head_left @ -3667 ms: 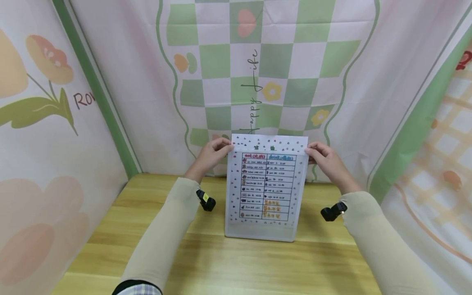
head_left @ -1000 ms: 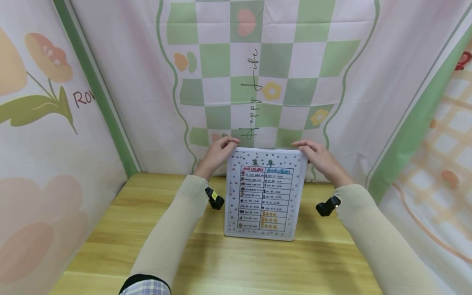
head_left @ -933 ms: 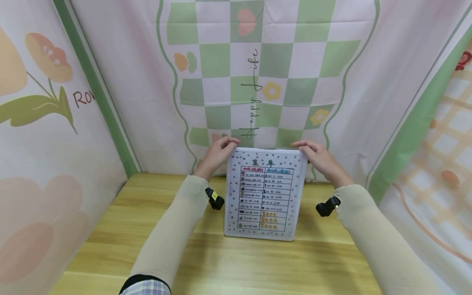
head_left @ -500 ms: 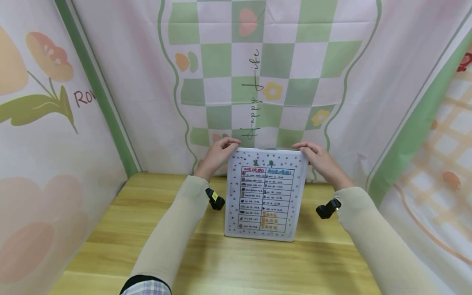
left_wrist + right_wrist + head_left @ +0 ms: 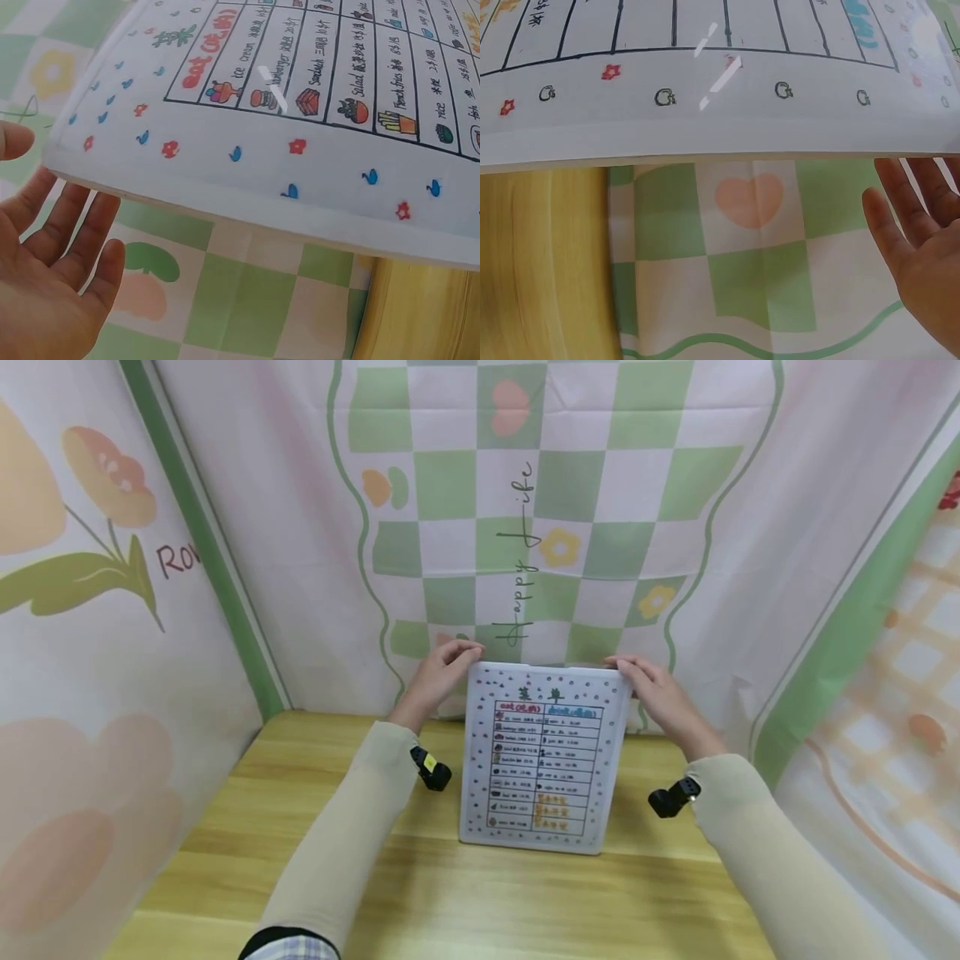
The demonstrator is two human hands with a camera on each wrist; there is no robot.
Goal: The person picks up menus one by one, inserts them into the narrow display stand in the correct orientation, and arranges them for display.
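Observation:
A clear sleeve holding a hand-drawn menu sheet point(image 5: 543, 760) stands tilted on the wooden table point(image 5: 300, 827), its lower edge resting on the wood. My left hand point(image 5: 441, 675) is at its upper left corner and my right hand point(image 5: 656, 693) at its upper right corner. In the left wrist view the sheet point(image 5: 300, 112) passes over straight fingers of the left hand point(image 5: 45, 277), with the thumb apart from it. From the right wrist, the right hand point(image 5: 922, 247) shows an open palm whose fingers reach behind the sheet point(image 5: 705, 75).
Printed cloth walls close in the table: a green checked backdrop point(image 5: 555, 485) right behind the sheet, flowered panels left and right. Small black cameras sit on my left wrist point(image 5: 431, 768) and my right wrist point(image 5: 671, 797). Bare wood lies in front of the sheet.
The paper that stuck out above the sleeve 3.7 s ago now sits fully inside it. In the last second the hands have stayed at the top corners; the view shifted slightly.

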